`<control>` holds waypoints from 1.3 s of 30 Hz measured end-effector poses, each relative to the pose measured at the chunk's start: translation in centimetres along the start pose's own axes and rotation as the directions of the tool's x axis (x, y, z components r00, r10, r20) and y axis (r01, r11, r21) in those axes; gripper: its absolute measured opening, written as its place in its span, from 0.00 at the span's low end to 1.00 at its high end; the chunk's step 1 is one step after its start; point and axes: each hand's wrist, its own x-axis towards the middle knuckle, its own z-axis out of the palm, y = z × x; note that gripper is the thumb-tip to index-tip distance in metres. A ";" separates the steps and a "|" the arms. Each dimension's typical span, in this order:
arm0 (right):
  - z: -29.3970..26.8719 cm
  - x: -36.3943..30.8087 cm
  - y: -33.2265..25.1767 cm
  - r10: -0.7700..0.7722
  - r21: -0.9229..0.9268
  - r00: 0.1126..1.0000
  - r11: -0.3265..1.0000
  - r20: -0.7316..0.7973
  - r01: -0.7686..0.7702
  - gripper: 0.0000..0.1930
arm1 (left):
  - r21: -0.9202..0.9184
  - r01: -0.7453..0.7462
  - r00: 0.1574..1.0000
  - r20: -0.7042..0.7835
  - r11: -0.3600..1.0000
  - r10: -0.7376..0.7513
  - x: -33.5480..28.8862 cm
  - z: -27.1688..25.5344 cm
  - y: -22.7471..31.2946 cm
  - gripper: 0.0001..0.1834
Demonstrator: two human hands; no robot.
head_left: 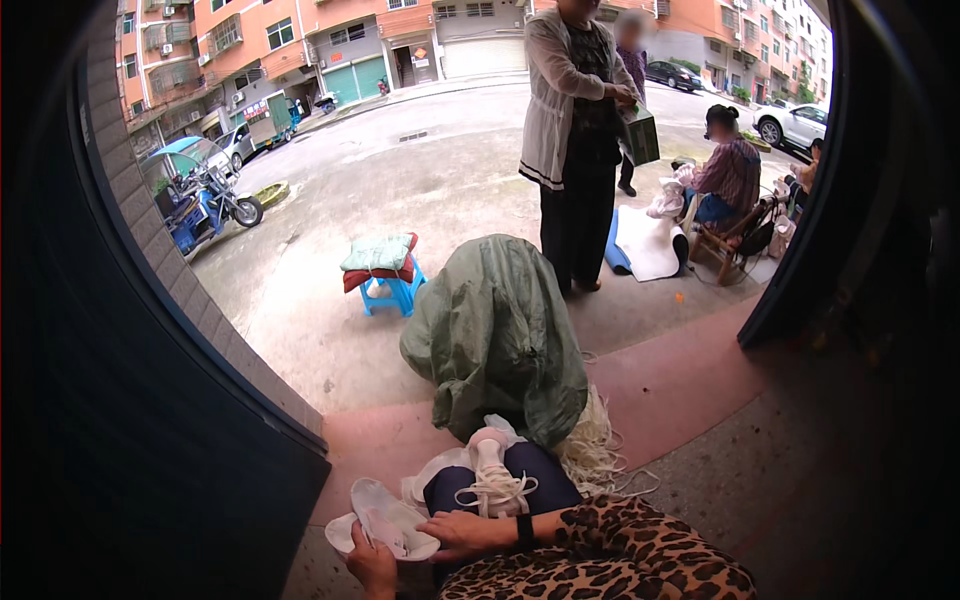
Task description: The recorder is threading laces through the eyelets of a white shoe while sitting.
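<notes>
At the lower left, a white shoe upper (385,518) is held low beside my lap, its hollow side facing up. My left hand (372,566) has its fingers closed round the near left edge. From the right, my right hand (462,533) grips the near right end with bent fingers; part of its grip is hidden. Across my dark-clad knees lies a second pale upper (492,465), pinkish at the far end, with a loose white lace (497,492) threaded and knotted over it. More whitish pieces lie just left of it.
A large green woven sack (490,330) stands beyond my knees. Loose white laces (597,445) spill at its right. A blue stool (393,296) carries cushions. A person (575,120) stands holding a box; another (730,170) sits at right. Dark door panels flank me.
</notes>
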 end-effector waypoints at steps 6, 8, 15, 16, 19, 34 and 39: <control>5.4 3.9 -0.6 0.055 0.126 0.998 0.991 -0.008 -0.053 0.24 | -0.102 -0.083 0.971 0.213 0.991 0.104 -1.4 -0.9 0.4 0.24; 5.4 4.6 -1.3 0.162 0.241 0.966 0.948 0.199 -0.209 0.21 | -0.071 -0.136 0.965 0.217 0.988 0.149 -1.5 -0.9 0.4 0.23; 6.7 4.5 0.6 0.216 0.407 0.962 0.874 0.166 -0.266 0.18 | -0.084 -0.134 0.961 0.232 0.987 0.150 -0.7 1.3 -0.2 0.25; 6.5 4.5 0.5 0.221 0.408 0.962 0.872 0.162 -0.269 0.18 | -0.072 -0.139 0.962 0.228 0.988 0.152 -0.8 1.1 0.1 0.25; 6.2 4.5 0.4 0.185 0.436 0.966 0.865 0.182 -0.248 0.16 | -0.043 -0.114 0.927 0.355 0.993 0.121 -0.5 0.4 0.9 0.24; 7.4 3.9 2.4 0.393 0.704 0.859 0.504 0.330 -0.501 0.15 | -0.716 0.638 0.768 0.617 0.284 -0.171 -3.6 13.9 -22.0 0.19; 7.4 3.0 3.1 0.399 0.751 0.871 0.472 0.285 -0.462 0.15 | -0.387 -0.511 0.726 0.284 0.767 0.627 -3.4 12.3 -15.5 0.19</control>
